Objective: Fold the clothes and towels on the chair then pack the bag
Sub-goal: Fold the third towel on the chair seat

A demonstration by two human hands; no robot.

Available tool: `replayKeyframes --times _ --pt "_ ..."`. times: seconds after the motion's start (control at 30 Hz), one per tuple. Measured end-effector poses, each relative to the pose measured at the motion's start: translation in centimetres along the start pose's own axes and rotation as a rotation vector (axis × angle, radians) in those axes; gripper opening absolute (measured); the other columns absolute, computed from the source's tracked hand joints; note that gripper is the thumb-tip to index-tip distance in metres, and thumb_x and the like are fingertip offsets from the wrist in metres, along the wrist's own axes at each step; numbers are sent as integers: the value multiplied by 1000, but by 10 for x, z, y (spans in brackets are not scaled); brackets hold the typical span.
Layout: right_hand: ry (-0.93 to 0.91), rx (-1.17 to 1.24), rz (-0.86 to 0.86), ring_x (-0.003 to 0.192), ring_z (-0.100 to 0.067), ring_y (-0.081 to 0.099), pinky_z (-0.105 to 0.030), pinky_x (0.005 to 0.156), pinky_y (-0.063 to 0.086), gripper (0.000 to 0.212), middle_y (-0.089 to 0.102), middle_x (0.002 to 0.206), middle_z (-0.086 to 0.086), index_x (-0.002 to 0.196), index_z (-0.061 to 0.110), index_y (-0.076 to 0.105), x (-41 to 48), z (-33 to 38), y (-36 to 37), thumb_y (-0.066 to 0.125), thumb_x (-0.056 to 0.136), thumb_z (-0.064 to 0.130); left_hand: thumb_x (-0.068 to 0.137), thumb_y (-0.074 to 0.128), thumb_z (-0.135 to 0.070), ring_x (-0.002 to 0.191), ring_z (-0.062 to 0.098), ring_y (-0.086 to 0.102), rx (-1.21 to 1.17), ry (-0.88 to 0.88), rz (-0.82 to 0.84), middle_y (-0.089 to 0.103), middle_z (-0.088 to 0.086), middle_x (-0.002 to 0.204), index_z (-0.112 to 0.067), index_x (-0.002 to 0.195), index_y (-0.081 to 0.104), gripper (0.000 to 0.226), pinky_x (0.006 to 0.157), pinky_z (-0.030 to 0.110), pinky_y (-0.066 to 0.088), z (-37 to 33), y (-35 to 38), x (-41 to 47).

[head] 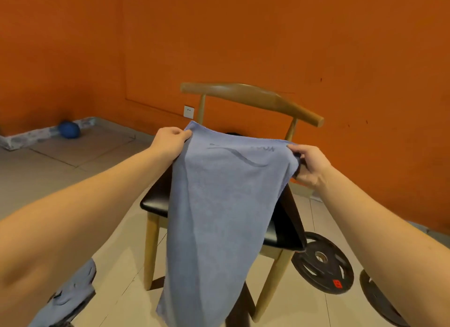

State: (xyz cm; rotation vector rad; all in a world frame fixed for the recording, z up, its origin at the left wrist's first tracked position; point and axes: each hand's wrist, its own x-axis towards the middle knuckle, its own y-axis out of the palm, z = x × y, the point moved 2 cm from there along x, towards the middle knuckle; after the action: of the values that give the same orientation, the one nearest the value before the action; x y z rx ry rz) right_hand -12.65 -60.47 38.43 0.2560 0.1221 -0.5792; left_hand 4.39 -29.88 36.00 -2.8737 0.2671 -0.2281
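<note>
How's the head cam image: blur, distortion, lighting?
Head view: heavy wide-angle stretch, and the left forearm balloons and goes soft toward the lower corner. The towel, left hand, right hand and chair read fairly sharp. Light is warm and even, shadows soft, with only a faint sheen on the black seat edge.
</note>
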Motion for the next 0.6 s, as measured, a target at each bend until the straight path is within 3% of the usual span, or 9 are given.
replayKeyframes --times 0.07,0.17,0.27,0.33,0.43,0.5,0.6 --pt "-41 105 -31 73 -23 67 -34 70 53 19 69 95 -10 114 8 60 24 6 1 63 95 11 102 58 -30 75 12 56 71 45 -37 65 0 88 -13 96 71 22 59 24 39 -3 11 21" --pt "-47 84 -83 90 -26 70 -39 81 56 23 71 110 -12 121 8 58 62 1 5 62 98 10 103 58 -28 77 11 56 119 64 -109 66 1 92 -13 99 69 20 58 24 40 4 27 56" --pt "-77 -160 -283 103 -30 69 -46 91 59 25 72 117 -11 119 12 66 111 -13 3 72 95 17 101 59 -30 81 19 63 174 41 -141 69 5 92 -15 97 71 20 69 34 54 26 44 94" --pt "-131 -410 -413 102 -30 66 -47 92 58 23 72 112 -10 108 11 73 140 -21 -1 80 89 23 98 64 -34 83 24 67 260 -13 -131 72 4 91 -19 92 73 18 78 41 61 41 56 119" --pt "-137 -721 -481 82 -26 63 -40 76 58 23 69 94 -8 93 10 71 175 -33 -4 80 89 31 94 69 -40 84 29 69 364 -118 -97 72 7 91 -11 91 74 30 80 42 61 61 75 152" --pt "-110 -819 -496 69 -25 59 -35 62 51 27 67 86 -10 89 6 70 200 -42 -9 79 89 31 94 71 -39 77 31 71 413 -185 -62 73 12 83 -2 89 73 37 73 41 61 71 91 168" --pt "-110 -866 -536 63 -28 57 -33 56 45 29 66 81 -12 83 5 68 235 -59 -15 79 89 31 93 71 -21 60 35 74 365 -284 -33 72 20 67 4 89 69 26 63 53 64 92 115 190"
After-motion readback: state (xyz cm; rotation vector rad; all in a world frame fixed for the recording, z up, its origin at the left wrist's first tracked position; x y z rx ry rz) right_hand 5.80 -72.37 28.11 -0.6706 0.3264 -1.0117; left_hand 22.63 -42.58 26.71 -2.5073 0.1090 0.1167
